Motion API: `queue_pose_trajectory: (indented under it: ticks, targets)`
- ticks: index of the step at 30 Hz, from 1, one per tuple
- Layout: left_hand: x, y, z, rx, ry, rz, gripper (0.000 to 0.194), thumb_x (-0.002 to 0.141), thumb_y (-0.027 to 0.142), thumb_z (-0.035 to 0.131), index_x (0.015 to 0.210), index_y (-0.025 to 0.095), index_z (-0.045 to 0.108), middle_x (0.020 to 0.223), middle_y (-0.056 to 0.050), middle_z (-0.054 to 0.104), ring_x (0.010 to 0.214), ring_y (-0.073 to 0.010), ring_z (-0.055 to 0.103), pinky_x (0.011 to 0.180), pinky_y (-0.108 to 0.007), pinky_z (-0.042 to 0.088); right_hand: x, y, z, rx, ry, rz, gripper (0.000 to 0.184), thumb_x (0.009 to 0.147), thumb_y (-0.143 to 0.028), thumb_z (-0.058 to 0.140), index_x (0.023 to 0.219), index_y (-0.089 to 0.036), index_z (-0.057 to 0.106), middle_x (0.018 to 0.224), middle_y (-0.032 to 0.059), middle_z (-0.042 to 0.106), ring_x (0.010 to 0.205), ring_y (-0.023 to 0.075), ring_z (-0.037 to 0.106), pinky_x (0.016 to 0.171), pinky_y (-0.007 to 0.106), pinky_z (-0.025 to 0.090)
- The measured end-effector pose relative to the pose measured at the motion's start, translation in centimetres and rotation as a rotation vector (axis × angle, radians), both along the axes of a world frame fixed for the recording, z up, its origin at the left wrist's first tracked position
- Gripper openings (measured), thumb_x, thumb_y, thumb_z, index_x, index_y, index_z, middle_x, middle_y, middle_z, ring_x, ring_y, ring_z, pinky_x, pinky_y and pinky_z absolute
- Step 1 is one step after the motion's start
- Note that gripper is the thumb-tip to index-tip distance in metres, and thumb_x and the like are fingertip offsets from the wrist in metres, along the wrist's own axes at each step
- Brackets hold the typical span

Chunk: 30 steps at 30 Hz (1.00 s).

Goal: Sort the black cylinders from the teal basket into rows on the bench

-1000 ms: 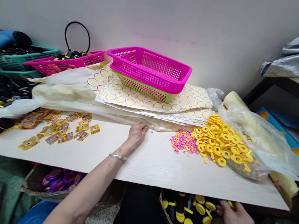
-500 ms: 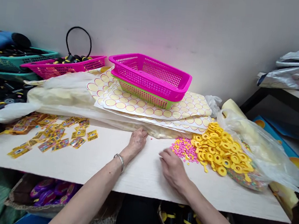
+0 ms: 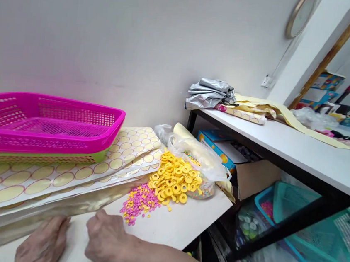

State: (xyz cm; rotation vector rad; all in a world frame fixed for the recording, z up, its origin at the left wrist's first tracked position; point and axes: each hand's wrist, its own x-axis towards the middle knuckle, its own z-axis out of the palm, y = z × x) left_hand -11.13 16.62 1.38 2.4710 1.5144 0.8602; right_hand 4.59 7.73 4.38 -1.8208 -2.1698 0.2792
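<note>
My left hand (image 3: 43, 242) rests low on the white table at the edge of the plastic sheeting, its fingers curled in. Just right of it, my right hand (image 3: 105, 238) is closed, knuckles up, on the bare tabletop. What either hand holds, if anything, is hidden beneath the fingers. Beyond my right hand lies a spread of small pink and yellow beads (image 3: 139, 202). Against the beads leans a heap of yellow plastic rings with short stems (image 3: 174, 177).
Stacked pink (image 3: 51, 141) and green baskets sit on sheets of round stickers (image 3: 38, 181) at the left. A clear plastic bag (image 3: 203, 159) lies behind the rings. To the right stands a second table (image 3: 286, 144), with a blue carton (image 3: 215, 145) and teal baskets (image 3: 311, 233) below.
The view has swung right, bringing the second table and wall clock into sight and losing the foil packets on the left. My hands are closer together, the right one more tightly curled.
</note>
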Motion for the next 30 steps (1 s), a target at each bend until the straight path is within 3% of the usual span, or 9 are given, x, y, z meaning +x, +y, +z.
queue_pose_trajectory:
  ticks: [2, 4, 7, 10, 14, 17, 21, 26, 30]
  targets:
    - [1.6, -1.5, 1.6, -0.035, -0.120, -0.014, 0.022, 0.076, 0.041, 0.039, 0.073, 0.030, 0.057, 0.072, 0.006, 0.066, 0.078, -0.0240, 0.061, 0.068, -0.033, 0.047, 3.7, -3.4, 1.2, 0.118, 0.057, -0.050, 0.006, 0.060, -0.017, 0.058, 0.066, -0.018, 0.056, 0.067, 0.0029, 0.063, 0.060, 0.0170, 0.056, 0.046, 0.023, 0.041]
    - [4.9, -3.5, 4.1, -0.133, -0.202, -0.151, 0.022, 0.076, 0.043, 0.047, 0.075, 0.027, 0.061, 0.075, 0.002, 0.068, 0.074, -0.0218, 0.061, 0.068, -0.030, 0.047, 8.8, -6.8, 3.1, 0.299, 0.131, -0.281, 0.010, 0.063, -0.009, 0.051, 0.060, -0.019, 0.054, 0.061, 0.0005, 0.062, 0.056, 0.0131, 0.055, 0.053, 0.021, 0.042]
    - [13.1, -5.6, 8.7, -0.254, -0.249, -0.378, 0.026, 0.080, 0.041, 0.047, 0.077, 0.021, 0.064, 0.072, -0.001, 0.066, 0.070, -0.0186, 0.059, 0.066, -0.028, 0.044, 17.6, -9.8, 6.3, 0.380, 0.161, -0.494, 0.022, 0.073, -0.008, 0.038, 0.064, -0.017, 0.057, 0.063, 0.0036, 0.062, 0.060, 0.0129, 0.055, 0.057, 0.022, 0.041]
    - [23.4, -5.6, 12.4, -0.277, -0.307, -0.515, 0.025, 0.079, 0.031, 0.049, 0.068, 0.015, 0.064, 0.066, -0.004, 0.062, 0.067, -0.0176, 0.054, 0.065, -0.029, 0.041, 25.4, -9.3, 8.8, 0.399, 0.159, -0.655, 0.022, 0.071, -0.011, 0.039, 0.063, -0.015, 0.060, 0.060, 0.0039, 0.061, 0.060, 0.0142, 0.056, 0.058, 0.024, 0.040]
    - [35.0, -3.8, 14.0, -0.320, -0.279, -0.571, 0.015, 0.071, 0.018, 0.054, 0.065, 0.011, 0.067, 0.062, -0.005, 0.061, 0.069, -0.0175, 0.053, 0.069, -0.030, 0.041, 31.9, -6.1, 9.8, 0.365, 0.130, -0.763, 0.018, 0.060, -0.008, 0.045, 0.060, -0.013, 0.062, 0.057, 0.0045, 0.058, 0.066, 0.0188, 0.058, 0.063, 0.028, 0.040]
    - [39.1, -3.2, 13.4, -0.385, -0.309, -0.609, 0.018, 0.066, 0.007, 0.052, 0.072, 0.007, 0.069, 0.068, -0.007, 0.063, 0.074, -0.0171, 0.055, 0.073, -0.029, 0.041, 33.5, -4.9, 9.2, 0.359, 0.133, -0.778, 0.021, 0.058, -0.005, 0.047, 0.069, -0.008, 0.065, 0.070, 0.0096, 0.060, 0.077, 0.0237, 0.059, 0.070, 0.033, 0.041]
    - [37.6, -3.2, 11.8, -0.469, -0.422, -0.608, 0.022, 0.068, 0.010, 0.053, 0.084, 0.007, 0.068, 0.078, -0.006, 0.064, 0.077, -0.0139, 0.056, 0.073, -0.025, 0.042, 31.6, -6.7, 6.5, 0.430, 0.186, -0.708, 0.023, 0.066, -0.010, 0.050, 0.085, -0.008, 0.063, 0.090, 0.0124, 0.059, 0.085, 0.0239, 0.057, 0.076, 0.035, 0.043]
    - [28.1, -2.5, 10.6, -0.583, -0.588, -0.549, 0.011, 0.069, 0.021, 0.056, 0.067, 0.011, 0.059, 0.062, 0.000, 0.054, 0.058, -0.0087, 0.049, 0.059, -0.022, 0.040, 24.8, -12.7, 1.6, 0.537, 0.417, -0.379, 0.010, 0.079, -0.019, 0.050, 0.083, -0.016, 0.059, 0.096, 0.0091, 0.059, 0.091, 0.0216, 0.058, 0.080, 0.034, 0.046]
    - [23.3, -2.5, 10.9, -0.688, -0.670, -0.491, 0.014, 0.068, 0.025, 0.055, 0.062, 0.013, 0.051, 0.057, 0.001, 0.049, 0.048, -0.0068, 0.044, 0.049, -0.021, 0.036, 19.7, -15.4, -0.9, 0.461, 0.619, -0.365, 0.013, 0.084, -0.026, 0.051, 0.077, -0.020, 0.060, 0.096, 0.0092, 0.062, 0.092, 0.0207, 0.060, 0.070, 0.027, 0.051]
